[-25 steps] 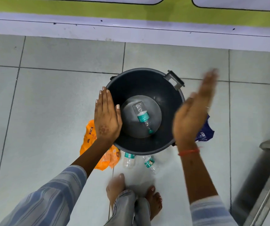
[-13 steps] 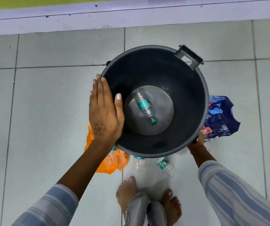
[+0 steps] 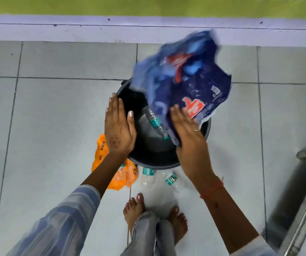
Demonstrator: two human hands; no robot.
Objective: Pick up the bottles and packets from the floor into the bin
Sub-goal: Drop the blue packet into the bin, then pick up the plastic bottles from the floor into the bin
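Observation:
A black round bin (image 3: pixel 154 159) stands on the tiled floor with one clear bottle (image 3: pixel 153 121) with a teal label lying inside. My left hand (image 3: pixel 119 128) rests flat on the bin's left rim, fingers together. My right hand (image 3: pixel 187 133) holds a large crumpled blue packet (image 3: pixel 185 78) above the bin's right half; the packet is blurred and hides the far rim. An orange packet (image 3: pixel 111 167) lies on the floor at the bin's near left, partly under my left forearm. Two clear bottles (image 3: pixel 147 176) (image 3: pixel 171 180) lie on the floor just in front of the bin.
My bare feet (image 3: pixel 155 213) stand close behind the two floor bottles. A pale kerb (image 3: pixel 56 28) and a green band run along the far side. A metal frame (image 3: pixel 305 200) rises at the right edge.
My right hand went down to the blue packet on the floor right of the bin, took hold of it and lifted it over the bin. My left hand stayed on the rim.

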